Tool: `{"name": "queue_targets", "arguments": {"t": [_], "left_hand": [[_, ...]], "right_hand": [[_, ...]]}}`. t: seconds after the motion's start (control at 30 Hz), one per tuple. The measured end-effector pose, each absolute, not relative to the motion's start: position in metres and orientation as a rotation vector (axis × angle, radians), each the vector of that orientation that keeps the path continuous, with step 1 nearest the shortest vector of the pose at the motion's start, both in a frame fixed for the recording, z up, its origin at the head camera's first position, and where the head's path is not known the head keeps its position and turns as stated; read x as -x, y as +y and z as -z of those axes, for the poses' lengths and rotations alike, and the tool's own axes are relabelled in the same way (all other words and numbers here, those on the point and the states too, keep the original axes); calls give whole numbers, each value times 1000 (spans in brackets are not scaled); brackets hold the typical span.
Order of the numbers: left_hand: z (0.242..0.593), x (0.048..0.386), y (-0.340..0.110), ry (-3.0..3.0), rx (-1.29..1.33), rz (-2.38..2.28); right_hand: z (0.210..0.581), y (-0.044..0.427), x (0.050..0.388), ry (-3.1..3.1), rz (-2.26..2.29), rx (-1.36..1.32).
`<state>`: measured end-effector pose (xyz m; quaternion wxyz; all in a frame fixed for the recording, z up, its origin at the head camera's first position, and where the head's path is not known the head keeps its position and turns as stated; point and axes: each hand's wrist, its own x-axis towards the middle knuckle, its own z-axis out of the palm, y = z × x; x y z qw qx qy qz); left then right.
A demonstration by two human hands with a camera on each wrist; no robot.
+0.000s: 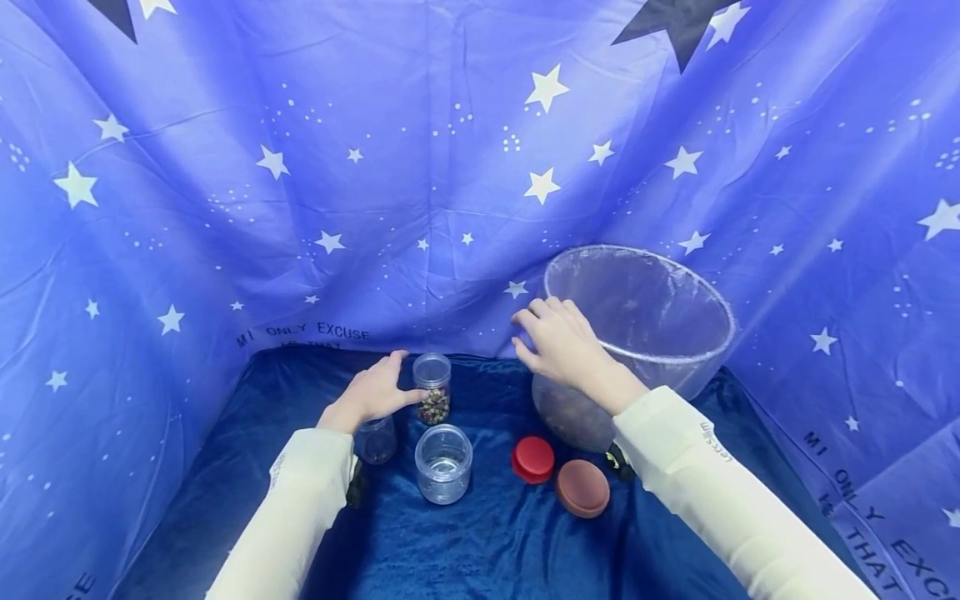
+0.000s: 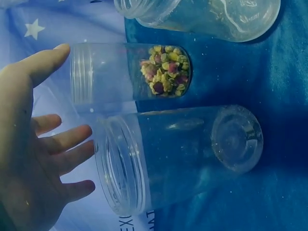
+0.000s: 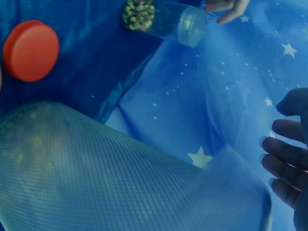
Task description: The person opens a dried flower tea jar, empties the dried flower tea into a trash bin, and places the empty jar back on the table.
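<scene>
My left hand (image 1: pixel 367 393) is beside a clear lidless jar (image 1: pixel 433 404) partly filled with dried flower buds (image 2: pixel 166 72). In the left wrist view its fingers are spread; the thumb is near that jar's mouth, and I cannot tell whether it touches. Two more clear jars are close by: one (image 1: pixel 444 471) stands in front, another (image 1: pixel 377 440) is partly hidden by my left wrist. My right hand (image 1: pixel 562 346) hovers by the rim of a large mesh basket (image 1: pixel 712 358). Nothing is held in it, and its fingers (image 3: pixel 284 151) are loosely extended in the right wrist view.
A red lid (image 1: pixel 533 459) and a brownish-pink lid (image 1: pixel 582 488) lie in front of the basket. Dark blue cloth (image 1: pixel 420 554) covers the surface. A star-printed curtain (image 1: pixel 420 192) rises behind and on both sides.
</scene>
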<state>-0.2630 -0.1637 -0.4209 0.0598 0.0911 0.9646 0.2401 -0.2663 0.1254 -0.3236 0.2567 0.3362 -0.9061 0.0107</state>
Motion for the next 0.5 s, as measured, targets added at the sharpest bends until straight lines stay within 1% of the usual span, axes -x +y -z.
{"name": "queue_targets", "arguments": {"t": [0.27,0.5], "left_hand": [[424,266,-155,2935,-215,-650],[428,266,-152,2936,-177,-637]], "right_hand": [[344,125,262,-2526,76,-938],[353,122,257,-2644,168,-963]]}}
